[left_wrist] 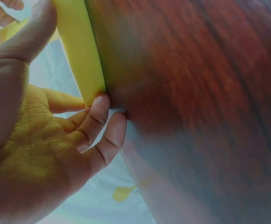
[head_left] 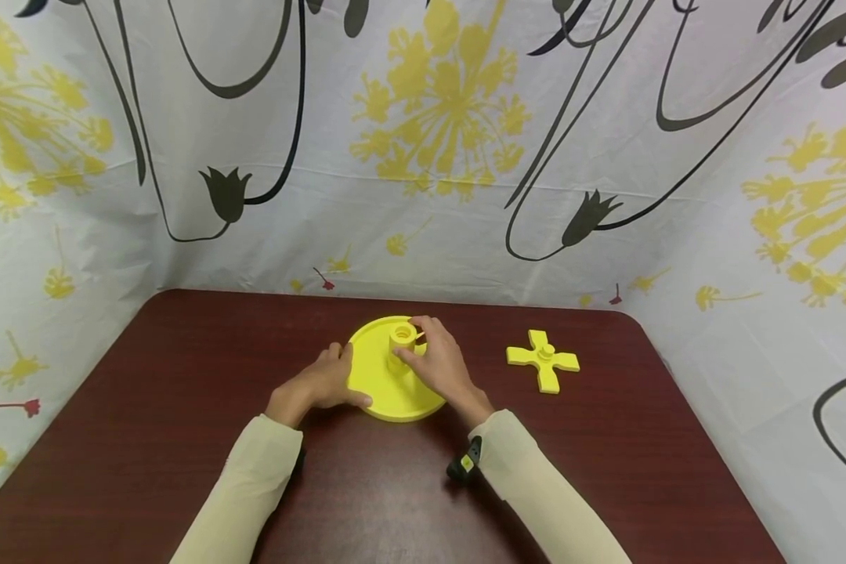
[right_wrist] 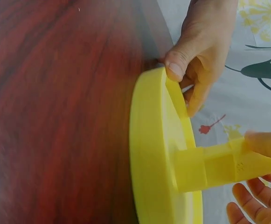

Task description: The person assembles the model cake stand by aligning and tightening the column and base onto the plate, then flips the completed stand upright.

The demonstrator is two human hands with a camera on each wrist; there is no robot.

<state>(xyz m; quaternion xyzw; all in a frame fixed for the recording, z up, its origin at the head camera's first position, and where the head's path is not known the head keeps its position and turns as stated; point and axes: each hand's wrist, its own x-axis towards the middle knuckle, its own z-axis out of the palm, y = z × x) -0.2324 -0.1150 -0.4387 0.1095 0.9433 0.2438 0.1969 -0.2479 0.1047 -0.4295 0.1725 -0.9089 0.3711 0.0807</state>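
Observation:
A round yellow tray [head_left: 374, 384] with a raised rim lies on the dark red table. From its middle rises a yellow post [right_wrist: 191, 170] with a hollow top piece [right_wrist: 252, 163]. The left hand [head_left: 324, 380] grips the tray's left rim, thumb at the front edge and fingers at the side; the left wrist view shows its fingertips at the rim [left_wrist: 81, 51]. The right hand [head_left: 440, 364] pinches the top piece between thumb and fingers, and in the right wrist view its lower fingers are curled beside the post.
A yellow four-armed cross piece [head_left: 562, 362] with a round knob lies on the table [head_left: 606, 470] to the right of the tray. Behind the table hangs a white cloth [head_left: 437, 251] with yellow and grey flower prints.

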